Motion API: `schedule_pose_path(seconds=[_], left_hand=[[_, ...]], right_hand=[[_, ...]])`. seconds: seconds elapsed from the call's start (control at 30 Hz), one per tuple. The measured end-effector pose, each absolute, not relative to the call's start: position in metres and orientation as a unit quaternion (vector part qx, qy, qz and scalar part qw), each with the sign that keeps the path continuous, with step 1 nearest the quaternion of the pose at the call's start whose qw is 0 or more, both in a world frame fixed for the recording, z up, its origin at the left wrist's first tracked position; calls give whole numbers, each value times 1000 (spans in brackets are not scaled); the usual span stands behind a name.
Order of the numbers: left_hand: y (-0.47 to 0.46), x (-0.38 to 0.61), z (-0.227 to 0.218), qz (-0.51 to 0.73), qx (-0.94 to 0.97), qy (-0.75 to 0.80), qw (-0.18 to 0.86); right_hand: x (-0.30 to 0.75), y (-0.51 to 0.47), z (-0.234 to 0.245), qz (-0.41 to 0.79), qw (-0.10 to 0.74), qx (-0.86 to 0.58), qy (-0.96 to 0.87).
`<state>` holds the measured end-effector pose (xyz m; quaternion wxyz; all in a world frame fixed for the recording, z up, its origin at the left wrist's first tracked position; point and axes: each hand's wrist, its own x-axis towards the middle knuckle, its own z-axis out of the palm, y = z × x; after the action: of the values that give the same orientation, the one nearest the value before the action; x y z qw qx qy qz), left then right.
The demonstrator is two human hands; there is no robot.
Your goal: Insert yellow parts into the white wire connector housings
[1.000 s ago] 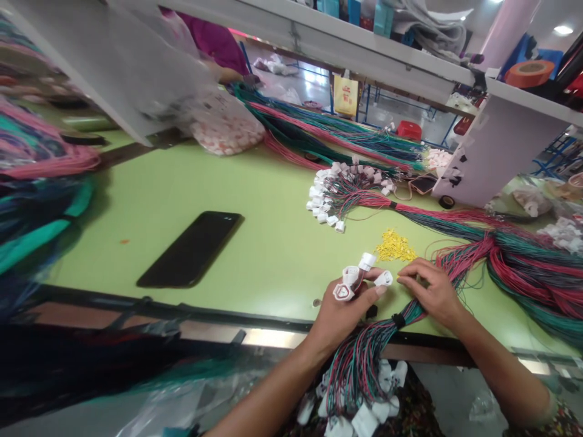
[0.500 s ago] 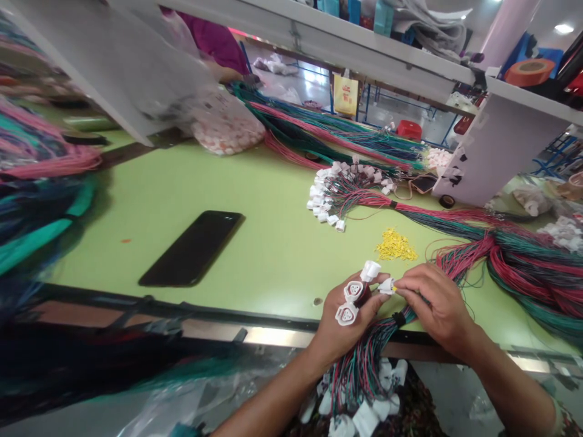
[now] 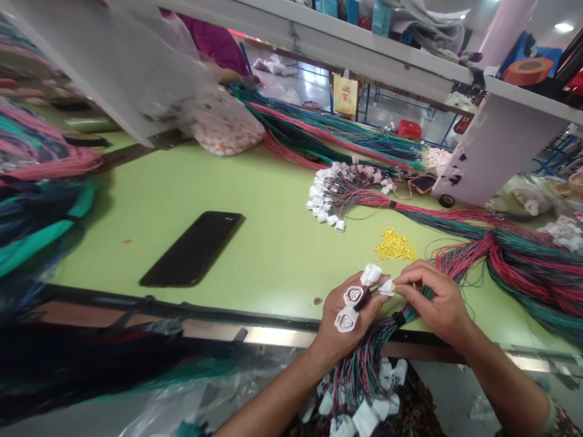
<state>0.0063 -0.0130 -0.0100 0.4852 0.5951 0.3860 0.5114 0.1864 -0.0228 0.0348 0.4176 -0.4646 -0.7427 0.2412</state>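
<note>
My left hand [image 3: 339, 331] is closed round several white plastic connectors [image 3: 353, 297] on red and green wires, near the table's front edge. My right hand [image 3: 437, 303] pinches a small yellow piece against one white connector [image 3: 386, 286] held at my left fingertips. The tied wire bundle [image 3: 364, 358] hangs from both hands over the edge, with more white connectors [image 3: 364, 416] at its lower end. A small heap of yellow pieces [image 3: 395, 246] lies on the green table [image 3: 255, 243] just beyond my hands.
A black phone [image 3: 194, 247] lies left of centre. A fan of wired connectors [image 3: 337, 191] and long red-green wire bundles [image 3: 523, 261] spread to the right. A bag of white parts [image 3: 225, 127] sits at the back under a grey shelf [image 3: 364, 51]. A person in purple [image 3: 218, 45] is behind.
My right hand has come up from the bundle to the connector at my left fingertips, pinching a yellow piece. My left hand turned slightly, showing the connector faces.
</note>
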Motion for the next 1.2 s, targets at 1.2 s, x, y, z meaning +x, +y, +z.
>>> schedule_pose_path(seconds=[1.2], left_hand=[[-4,-4,-8,443,719,320,429]], right_hand=[[178,-28,37,303,471,-489,-669]])
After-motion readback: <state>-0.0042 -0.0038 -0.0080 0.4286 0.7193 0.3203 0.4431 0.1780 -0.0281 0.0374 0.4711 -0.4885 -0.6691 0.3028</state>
